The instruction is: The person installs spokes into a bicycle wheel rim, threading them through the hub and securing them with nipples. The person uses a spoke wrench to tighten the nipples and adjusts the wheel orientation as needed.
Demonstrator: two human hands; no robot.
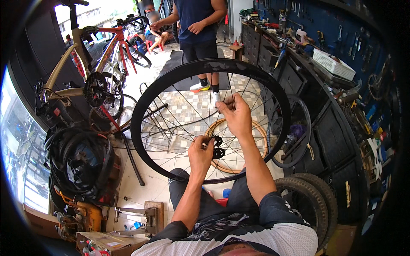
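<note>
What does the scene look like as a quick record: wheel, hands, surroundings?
Wheel: black-rimmed, spoked, in front of the person
Left hand: at the hub
Right hand: pinched, higher in view than the left; exact hold unclear
Left side: beige bicycle frame, red bicycle
Right side: white basket, two dark tyres
Ahead: standing person, dark-clothed

Rim (139,117): black, dull grey marking.
Hub (218,152): black.
Hoop (265,147): tan.
Floor (188,104): chequered in cream, beige and brown.
Wearer's shirt (282,239): white, with black sleeves.
Bystander's top (194,21): navy; shorts (194,50): black; shoe (199,88): white, orange and yellow.
Frames: one beige (64,90), one red (112,49).
Basket (334,64): white.
Tool wall (316,32): dark blue.
Drawers (337,141): black.
Tank (92,217): orange-yellow.
Slipper (225,193): blue.
</note>
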